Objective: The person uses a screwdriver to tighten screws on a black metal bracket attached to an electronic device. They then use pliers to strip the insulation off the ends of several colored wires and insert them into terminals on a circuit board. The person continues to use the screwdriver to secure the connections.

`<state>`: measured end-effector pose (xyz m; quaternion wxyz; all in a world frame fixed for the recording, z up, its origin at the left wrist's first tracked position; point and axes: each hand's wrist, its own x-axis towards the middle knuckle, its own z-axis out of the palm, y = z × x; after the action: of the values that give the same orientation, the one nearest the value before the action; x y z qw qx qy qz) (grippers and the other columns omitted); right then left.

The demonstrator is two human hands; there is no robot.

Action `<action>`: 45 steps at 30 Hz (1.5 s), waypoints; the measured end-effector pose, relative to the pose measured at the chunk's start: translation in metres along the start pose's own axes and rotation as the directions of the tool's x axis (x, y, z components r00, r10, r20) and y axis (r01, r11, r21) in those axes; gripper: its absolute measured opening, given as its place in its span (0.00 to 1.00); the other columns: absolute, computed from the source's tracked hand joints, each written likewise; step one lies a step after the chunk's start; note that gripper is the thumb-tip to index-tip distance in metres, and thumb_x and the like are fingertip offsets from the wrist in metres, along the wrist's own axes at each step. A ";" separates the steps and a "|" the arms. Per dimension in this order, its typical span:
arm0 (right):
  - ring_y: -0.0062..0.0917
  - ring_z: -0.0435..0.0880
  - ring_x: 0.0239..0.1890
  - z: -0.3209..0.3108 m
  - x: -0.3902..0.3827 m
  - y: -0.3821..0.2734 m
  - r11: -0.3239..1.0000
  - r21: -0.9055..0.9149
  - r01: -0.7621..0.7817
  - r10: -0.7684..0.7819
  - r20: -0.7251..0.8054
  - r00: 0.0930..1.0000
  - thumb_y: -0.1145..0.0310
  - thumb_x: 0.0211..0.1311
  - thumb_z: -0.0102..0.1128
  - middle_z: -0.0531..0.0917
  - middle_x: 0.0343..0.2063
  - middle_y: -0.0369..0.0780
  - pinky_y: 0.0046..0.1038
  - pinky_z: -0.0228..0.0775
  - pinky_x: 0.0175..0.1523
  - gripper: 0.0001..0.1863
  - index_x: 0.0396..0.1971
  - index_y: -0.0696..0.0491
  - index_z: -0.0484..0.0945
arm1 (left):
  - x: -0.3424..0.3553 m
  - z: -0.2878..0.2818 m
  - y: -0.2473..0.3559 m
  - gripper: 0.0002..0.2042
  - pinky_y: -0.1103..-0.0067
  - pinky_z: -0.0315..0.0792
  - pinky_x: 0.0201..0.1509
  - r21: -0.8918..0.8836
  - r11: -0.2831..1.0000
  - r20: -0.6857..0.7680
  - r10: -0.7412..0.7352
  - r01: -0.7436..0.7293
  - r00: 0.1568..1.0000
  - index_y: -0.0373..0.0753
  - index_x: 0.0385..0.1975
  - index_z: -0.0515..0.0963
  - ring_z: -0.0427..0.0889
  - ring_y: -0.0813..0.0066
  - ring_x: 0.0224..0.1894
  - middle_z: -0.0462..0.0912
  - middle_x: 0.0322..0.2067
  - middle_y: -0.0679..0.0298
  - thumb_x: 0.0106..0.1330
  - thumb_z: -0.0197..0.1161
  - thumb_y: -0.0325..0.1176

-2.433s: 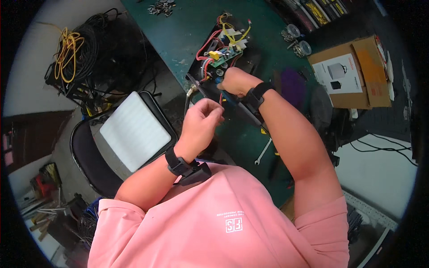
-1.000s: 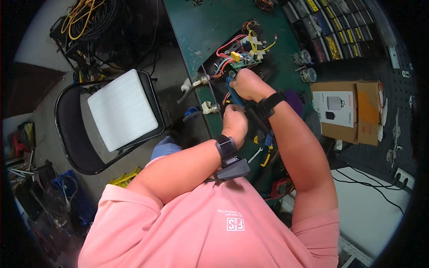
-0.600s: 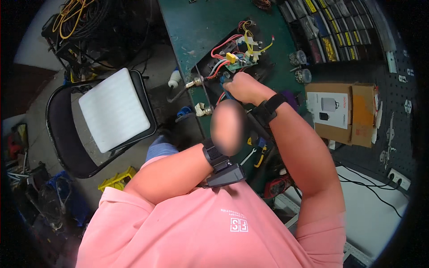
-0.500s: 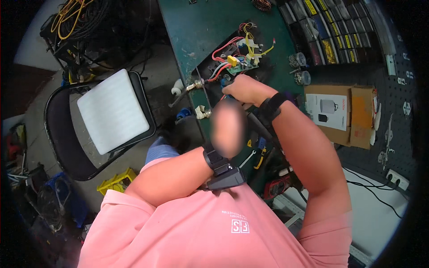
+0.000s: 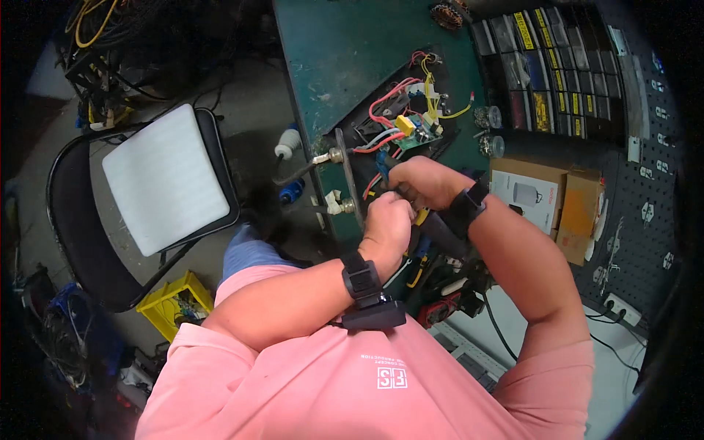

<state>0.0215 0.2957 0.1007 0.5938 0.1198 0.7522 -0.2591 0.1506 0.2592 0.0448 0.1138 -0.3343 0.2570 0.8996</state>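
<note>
An open black device (image 5: pixel 381 136) lies on the green workbench (image 5: pixel 330 59). It shows a green circuit board (image 5: pixel 414 126) and red and yellow wires (image 5: pixel 385 99). A grey metal end panel (image 5: pixel 343 180) with brass connectors faces me. My left hand (image 5: pixel 387 220), in a fist with a black wrist strap, presses against the device's near edge. What it holds is hidden. My right hand (image 5: pixel 419 182) curls just behind it, over the red wires. A yellow-handled tool (image 5: pixel 420 217) shows between the two hands, seemingly in the right one.
A black chair with a white seat pad (image 5: pixel 165 180) stands on the left. Cardboard boxes (image 5: pixel 557 202) and drawer bins (image 5: pixel 543 66) are on the right, with a pegboard beyond them. A yellow crate (image 5: pixel 176 308) and cables (image 5: pixel 95 44) lie on the floor. More tools sit below my right forearm.
My left hand was raised and blurred half a second ago. It has since come down to the device's near edge, beside the right hand, which stayed at the device.
</note>
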 end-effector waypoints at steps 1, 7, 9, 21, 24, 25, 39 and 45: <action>0.20 0.69 0.14 0.000 0.002 0.003 1.000 -0.026 0.010 -0.010 -0.022 1.000 0.69 0.52 0.54 0.72 0.16 0.33 0.24 0.60 0.19 0.06 0.19 0.53 0.73 | 0.002 -0.001 0.003 0.01 0.73 0.74 0.40 0.002 0.999 0.037 -0.034 0.034 0.999 0.35 0.23 0.70 0.75 0.70 0.32 0.72 0.28 0.62 0.52 0.51 0.23; 0.22 0.75 0.19 0.000 0.000 0.000 0.998 -0.064 0.019 -0.022 -0.042 0.999 0.68 0.51 0.58 0.75 0.18 0.35 0.25 0.65 0.22 0.08 0.21 0.58 0.77 | -0.012 -0.001 0.038 0.09 0.67 0.74 0.48 -0.130 0.927 0.056 -0.346 0.351 0.936 0.35 0.39 0.71 0.79 0.63 0.42 0.77 0.41 0.57 0.61 0.51 0.30; 0.23 0.77 0.20 -0.001 0.002 0.004 0.977 -0.197 0.084 -0.084 0.009 0.996 0.67 0.51 0.58 0.76 0.18 0.37 0.27 0.68 0.23 0.11 0.23 0.60 0.78 | -0.021 -0.007 0.039 0.13 0.66 0.74 0.49 -0.117 0.898 0.034 -0.422 0.423 0.906 0.36 0.45 0.70 0.79 0.62 0.45 0.77 0.44 0.56 0.65 0.51 0.36; 0.47 0.81 0.35 0.004 0.018 0.018 0.622 -0.745 0.243 -0.416 -0.051 0.908 0.65 0.57 0.47 0.80 0.29 0.57 0.39 0.72 0.38 0.16 0.28 0.61 0.80 | 0.025 0.005 0.057 0.18 0.63 0.71 0.52 -0.218 0.857 0.110 -0.454 0.467 0.884 0.40 0.41 0.74 0.79 0.61 0.42 0.80 0.39 0.57 0.68 0.48 0.49; 0.51 0.80 0.40 0.013 0.019 0.021 0.866 -0.471 0.168 -0.337 -0.300 0.893 0.64 0.56 0.47 0.80 0.32 0.59 0.40 0.72 0.43 0.17 0.29 0.63 0.79 | 0.026 0.006 0.055 0.16 0.62 0.74 0.50 -0.262 0.853 0.100 -0.441 0.451 0.892 0.40 0.43 0.74 0.81 0.62 0.42 0.80 0.41 0.59 0.69 0.48 0.46; 0.52 0.79 0.40 0.013 0.021 0.023 0.878 -0.457 0.141 -0.314 -0.327 0.891 0.64 0.56 0.47 0.80 0.32 0.59 0.41 0.72 0.43 0.17 0.29 0.63 0.79 | 0.027 0.006 0.053 0.16 0.62 0.75 0.49 -0.280 0.855 0.088 -0.430 0.436 0.899 0.40 0.43 0.74 0.81 0.62 0.42 0.80 0.41 0.59 0.69 0.48 0.46; 0.45 0.82 0.28 -0.002 0.026 0.024 0.711 -0.672 0.206 -0.332 -0.063 0.941 0.69 0.50 0.54 0.81 0.25 0.55 0.37 0.74 0.33 0.13 0.26 0.64 0.81 | 0.026 0.006 0.049 0.17 0.69 0.77 0.41 -0.181 0.891 0.080 -0.408 0.416 0.909 0.42 0.39 0.75 0.81 0.68 0.36 0.80 0.35 0.63 0.68 0.49 0.49; 0.35 0.82 0.28 -0.018 0.020 0.005 0.861 -0.468 0.201 -0.102 0.229 0.968 0.71 0.53 0.53 0.81 0.26 0.49 0.37 0.78 0.30 0.14 0.32 0.69 0.78 | 0.010 0.003 0.056 0.17 0.68 0.71 0.44 -0.126 0.913 0.023 -0.389 0.389 0.921 0.42 0.37 0.75 0.78 0.68 0.35 0.79 0.33 0.63 0.68 0.50 0.50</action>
<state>0.0033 0.3071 0.0833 0.6536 -0.1193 0.7380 -0.1179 0.1205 0.2143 0.0621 0.2683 -0.3863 0.1273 0.8733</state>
